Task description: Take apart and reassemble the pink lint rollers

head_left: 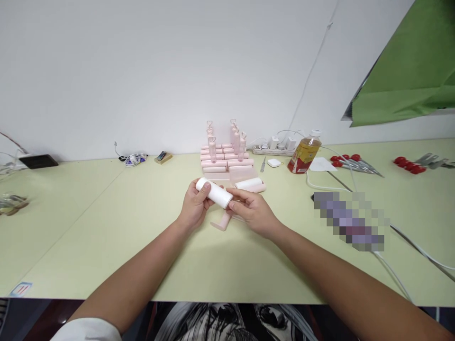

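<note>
A white lint roll [214,193] is tilted down to the right above the table. My left hand [195,204] wraps its left end, thumb lying across the top. At the right end, the fingers and thumb of my right hand [253,209] close on its rim; part of that grip is hidden. Below the hands lies a pale pink handle piece [222,221], partly covered by the roll and fingers. Just behind my right hand, another white roll [249,184] rests in a pink holder. Farther back, several pink lint-roller cases [213,163] lie in rows, with pink handles [236,140] standing on them.
Right of the rows are a power strip [273,150], a small white box [274,162], a bottle [304,154] and red-handled tools [351,163]. A blurred object [346,222] and cables lie on the right. A coiled cable [133,159] and a black device [38,161] are left.
</note>
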The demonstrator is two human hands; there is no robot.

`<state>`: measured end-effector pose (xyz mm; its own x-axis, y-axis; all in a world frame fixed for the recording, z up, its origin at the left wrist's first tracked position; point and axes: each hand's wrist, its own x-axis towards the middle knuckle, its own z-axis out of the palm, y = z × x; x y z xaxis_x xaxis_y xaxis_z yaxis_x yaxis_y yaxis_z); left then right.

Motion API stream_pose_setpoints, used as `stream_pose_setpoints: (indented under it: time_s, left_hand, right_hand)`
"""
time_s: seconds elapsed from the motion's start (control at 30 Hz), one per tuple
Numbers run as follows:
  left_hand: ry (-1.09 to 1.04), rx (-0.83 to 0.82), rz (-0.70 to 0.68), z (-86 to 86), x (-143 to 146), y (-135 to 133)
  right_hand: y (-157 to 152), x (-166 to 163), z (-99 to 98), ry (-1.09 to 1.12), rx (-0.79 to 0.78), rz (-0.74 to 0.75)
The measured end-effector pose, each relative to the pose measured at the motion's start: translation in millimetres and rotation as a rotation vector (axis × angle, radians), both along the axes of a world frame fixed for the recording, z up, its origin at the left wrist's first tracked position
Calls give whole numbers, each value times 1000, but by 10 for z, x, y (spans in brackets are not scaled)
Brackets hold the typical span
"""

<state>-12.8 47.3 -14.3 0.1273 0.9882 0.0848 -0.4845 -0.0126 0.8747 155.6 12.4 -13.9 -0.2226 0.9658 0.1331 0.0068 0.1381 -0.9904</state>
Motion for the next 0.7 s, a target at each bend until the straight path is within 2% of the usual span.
stream_pose_setpoints:
  time_s: [0.17,0.3,0.43,0.57,0.7]
  left_hand:
    - [176,6,2,-48,-42,12]
    - [301,58,7,-96,-105,62]
    - [355,130,-40,-122,-147,99]
    - [373,137,-85,-133,-152,105]
    - [373,139,-68,-147,-139,101]
  right_hand:
    - [28,90,-28,62,-94,-31]
    - [55,178,-20,67,-100,-31]
    - [59,200,17,61,-101,-25]
    - [56,162,48,105,-125,-90]
    - [41,114,65,202,-216,-172]
